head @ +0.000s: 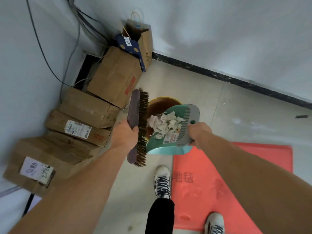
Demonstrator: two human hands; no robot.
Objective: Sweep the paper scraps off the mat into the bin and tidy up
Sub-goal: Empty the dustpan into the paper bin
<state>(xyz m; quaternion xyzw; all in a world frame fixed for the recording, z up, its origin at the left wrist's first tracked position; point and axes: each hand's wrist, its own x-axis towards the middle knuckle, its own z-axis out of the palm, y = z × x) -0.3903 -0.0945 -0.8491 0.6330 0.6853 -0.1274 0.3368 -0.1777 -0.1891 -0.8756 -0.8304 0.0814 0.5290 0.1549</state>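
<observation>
On my head feed, the left grip (125,132) is curled round the near half of the long brown wooden-backed scrubbing brush (134,108). The fingers wrap over its back and the thumb sits on the far side. The brush runs lengthwise away from me, and its stiff dark bristles face right and touch the left edge of the teal plastic dustpan (168,150).

The right grip (198,132) is closed round the grey comb-toothed end of that dustpan, where its handle meets the tray. I cannot see the fingertips themselves, as they are tucked under the pan.

The pan hangs above the round yellow-rimmed bin with a brown inside (160,105) and covers the near part of its mouth. The torn white paper scraps (163,125) lie heaped in the pan. The far edge of the heap is over the open bin.

The coral-red foam mat with pressed characters (236,168) lies on the pale tiled floor (194,92), just beside the bin on my right. The right white sneaker with dark laces (215,223) stands on the mat. The left white sneaker (162,181) is on the floor, touching the mat's edge, below a black trouser leg.

Left of the bin, brown cardboard boxes (114,76) are stacked along the wall, with a brown paper carrier bag (146,43) behind them in the corner.
</observation>
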